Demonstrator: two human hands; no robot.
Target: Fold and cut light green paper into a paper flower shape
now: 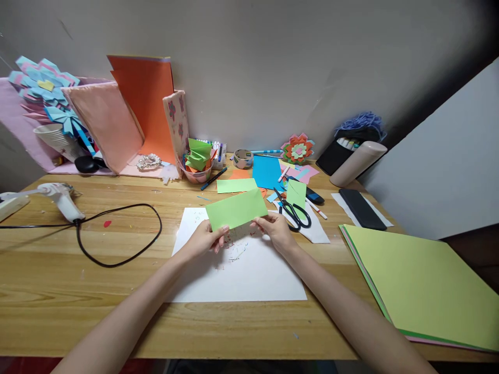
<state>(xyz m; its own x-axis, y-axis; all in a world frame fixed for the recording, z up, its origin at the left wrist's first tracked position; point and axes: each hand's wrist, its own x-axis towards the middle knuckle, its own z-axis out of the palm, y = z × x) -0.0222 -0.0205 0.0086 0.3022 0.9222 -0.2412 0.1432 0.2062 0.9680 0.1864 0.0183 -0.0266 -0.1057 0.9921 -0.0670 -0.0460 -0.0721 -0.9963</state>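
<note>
A light green paper strip (237, 209) is held up between my two hands, over the white sheet (234, 283) on the table. My left hand (206, 237) pinches its lower left corner, thumb on top. At the lower right corner, my right hand (276, 230) grips the strip between thumb and fingers. Black-handled scissors (295, 214) lie just right of my right hand, partly over white paper. Behind the strip lies another light green strip (234, 185). A smaller green piece (297, 192) rests near the scissors. Coloured scraps and marks are scattered on the white sheet.
A glue gun (64, 202) with a looping black cable stands on the left. Stacked coloured sheets (424, 280) and a black phone (360, 208) lie on the right. At the back are a basket of scraps (198, 169), tape (243, 158), a blue sheet (266, 172) and a paper flower (298, 149).
</note>
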